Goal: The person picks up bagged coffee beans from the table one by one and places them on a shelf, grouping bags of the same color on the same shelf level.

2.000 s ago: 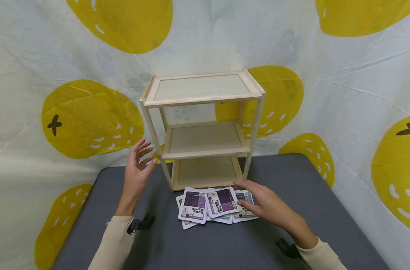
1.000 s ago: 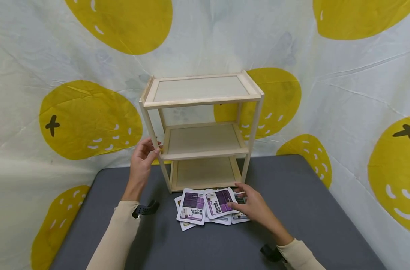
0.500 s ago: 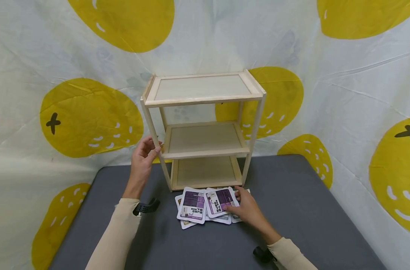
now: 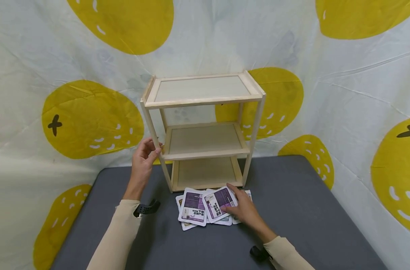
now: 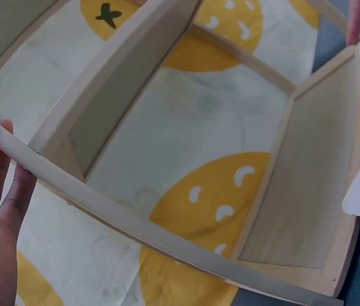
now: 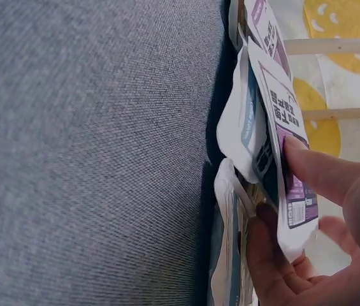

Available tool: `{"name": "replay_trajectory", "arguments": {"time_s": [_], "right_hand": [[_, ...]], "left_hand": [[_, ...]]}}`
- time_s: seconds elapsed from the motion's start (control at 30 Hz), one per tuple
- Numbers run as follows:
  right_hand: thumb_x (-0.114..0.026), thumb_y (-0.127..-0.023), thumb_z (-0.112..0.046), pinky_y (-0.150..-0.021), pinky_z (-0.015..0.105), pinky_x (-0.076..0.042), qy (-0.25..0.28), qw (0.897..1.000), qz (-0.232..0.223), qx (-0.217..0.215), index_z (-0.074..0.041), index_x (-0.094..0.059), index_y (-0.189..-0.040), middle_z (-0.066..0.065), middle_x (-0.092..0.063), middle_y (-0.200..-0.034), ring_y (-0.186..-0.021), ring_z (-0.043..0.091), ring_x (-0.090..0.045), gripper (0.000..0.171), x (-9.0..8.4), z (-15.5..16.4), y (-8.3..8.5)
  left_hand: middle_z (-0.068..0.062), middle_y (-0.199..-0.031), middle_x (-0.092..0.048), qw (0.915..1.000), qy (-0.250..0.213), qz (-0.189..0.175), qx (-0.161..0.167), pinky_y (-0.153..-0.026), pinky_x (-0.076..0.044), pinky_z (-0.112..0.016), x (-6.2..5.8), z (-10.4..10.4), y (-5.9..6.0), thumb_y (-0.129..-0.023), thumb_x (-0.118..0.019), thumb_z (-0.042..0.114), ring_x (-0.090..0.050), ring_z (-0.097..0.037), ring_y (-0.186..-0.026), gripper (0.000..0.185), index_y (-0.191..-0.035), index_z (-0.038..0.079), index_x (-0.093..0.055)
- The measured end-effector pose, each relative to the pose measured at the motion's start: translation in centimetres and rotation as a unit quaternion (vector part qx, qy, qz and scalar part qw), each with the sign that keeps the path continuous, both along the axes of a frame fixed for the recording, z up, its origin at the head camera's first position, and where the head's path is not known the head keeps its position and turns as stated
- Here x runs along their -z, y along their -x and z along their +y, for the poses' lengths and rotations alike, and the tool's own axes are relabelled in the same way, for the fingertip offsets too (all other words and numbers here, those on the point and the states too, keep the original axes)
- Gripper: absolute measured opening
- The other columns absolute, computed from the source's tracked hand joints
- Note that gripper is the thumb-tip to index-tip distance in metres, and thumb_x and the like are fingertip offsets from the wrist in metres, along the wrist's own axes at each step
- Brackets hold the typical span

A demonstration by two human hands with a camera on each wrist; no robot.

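Right now the purple packet point(image 4: 219, 203) is lying tilted on top of a loose fan of similar flat packets point(image 4: 192, 207) at the front of the grey worktop point(image 4: 292, 210), just before the foot of the wooden shelf rack point(image 4: 203, 131). The right hand point(image 4: 244, 209) is pinching this top packet at its right-hand edge, thumb pressing on the printed face and the other fingers curling under it, as the right wrist view shows point(image 6: 307, 191). Judging by how its edge is lifting and bowing there, the packet is probably light, thin and flexible, with a smooth, likely slippery skin, so it is best taken by an edge or corner, thumb above and fingers below, since a flat press would only be sliding it over its neighbours. It is squarish with rounded corners, a white border framing a purple panel with small dark print and a pale block; the packets beneath are showing white, purple and blue-grey faces, overlapping one another. The left hand point(image 4: 142, 159) is closing its grip round the rack's front-left post, about level with the middle shelf, fingers wrapping behind the wood. All three shelves of the rack are standing bare. Behind hangs a pale cloth backdrop point(image 4: 343, 75) printed with big yellow fruit shapes.
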State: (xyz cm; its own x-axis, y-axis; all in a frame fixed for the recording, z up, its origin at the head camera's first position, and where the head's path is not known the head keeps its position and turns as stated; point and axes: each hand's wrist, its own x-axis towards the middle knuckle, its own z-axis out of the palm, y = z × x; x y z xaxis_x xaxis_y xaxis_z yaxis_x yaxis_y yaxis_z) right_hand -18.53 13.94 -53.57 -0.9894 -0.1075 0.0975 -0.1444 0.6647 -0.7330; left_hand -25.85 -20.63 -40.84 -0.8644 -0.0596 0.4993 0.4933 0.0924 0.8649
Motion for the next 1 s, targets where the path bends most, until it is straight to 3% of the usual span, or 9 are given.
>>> {"name": "replay_trajectory", "arguments": {"time_s": [0.13, 0.23, 0.47, 0.6, 0.77, 1.0], "right_hand": [[-0.091, -0.074, -0.025, -0.076, 0.035, -0.043, 0.002, 1.000, 0.018, -0.010, -0.017, -0.060, -0.143, 0.011, -0.061, -0.105, -0.087, 0.018, -0.051, 0.076, 0.1, 0.3, -0.1], [-0.089, -0.077, -0.020, -0.074, 0.035, -0.043, 0.003, 0.999, 0.038, -0.022, -0.014, -0.068, -0.134, 0.009, -0.061, -0.099, -0.085, 0.018, -0.052, 0.061, 0.0, 0.6, -0.2], [-0.082, -0.083, -0.007, -0.093, 0.044, -0.050, 0.052, 0.997, 0.027, -0.040, -0.012, -0.079, -0.112, 0.009, -0.073, -0.108, -0.105, 0.027, -0.065, 0.030, -0.5, 1.6, 0.3], [-0.078, -0.086, -0.006, -0.091, 0.034, -0.051, 0.096, 0.994, 0.001, -0.055, -0.009, -0.081, -0.103, 0.008, -0.076, -0.106, -0.101, 0.023, -0.067, 0.017, -0.9, 2.0, 0.5], [-0.077, -0.088, -0.005, -0.081, 0.023, -0.049, 0.139, 0.988, -0.019, -0.063, -0.005, -0.079, -0.103, 0.011, -0.076, -0.106, -0.091, 0.017, -0.064, 0.016, -1.0, 2.3, 0.5], [-0.079, -0.087, -0.007, -0.085, 0.023, -0.049, 0.186, 0.980, -0.026, -0.060, -0.007, -0.077, -0.109, 0.013, -0.073, -0.113, -0.099, 0.020, -0.063, 0.022, -1.5, 2.5, 0.4]], "left_hand": [[-0.024, -0.118, -0.063, 1.0000, -0.002, 0.000, 0.001, -0.090, -0.054, -0.023, 0.0, 0.0, 0.0, -0.099, -0.065, 0.010, -0.059, -0.040, -0.110, 0.037, -0.134, 0.008, -0.057], [-0.024, -0.119, -0.062, 1.0000, -0.002, -0.001, 0.002, -0.091, -0.054, -0.023, -0.1, 0.0, -0.1, -0.099, -0.065, 0.010, -0.060, -0.038, -0.110, 0.037, -0.134, 0.008, -0.057], [-0.023, -0.120, -0.062, 1.0000, 0.001, -0.007, -0.001, -0.092, -0.053, -0.023, -0.1, 0.0, -0.1, -0.099, -0.065, 0.011, -0.061, -0.031, -0.111, 0.038, -0.135, 0.008, -0.056], [-0.022, -0.119, -0.063, 1.0000, 0.001, -0.008, 0.000, -0.092, -0.053, -0.023, -0.1, 0.1, -0.1, -0.099, -0.065, 0.011, -0.062, -0.029, -0.111, 0.038, -0.135, 0.007, -0.055], [-0.022, -0.119, -0.063, 1.0000, 0.001, -0.008, 0.001, -0.093, -0.053, -0.023, -0.1, 0.1, -0.1, -0.099, -0.064, 0.010, -0.062, -0.029, -0.112, 0.039, -0.136, 0.004, -0.054], [-0.022, -0.118, -0.061, 1.0000, 0.000, -0.006, 0.007, -0.092, -0.054, -0.023, -0.3, 0.1, -0.2, -0.099, -0.064, 0.008, -0.060, -0.032, -0.113, 0.037, -0.134, 0.003, -0.054]]}}
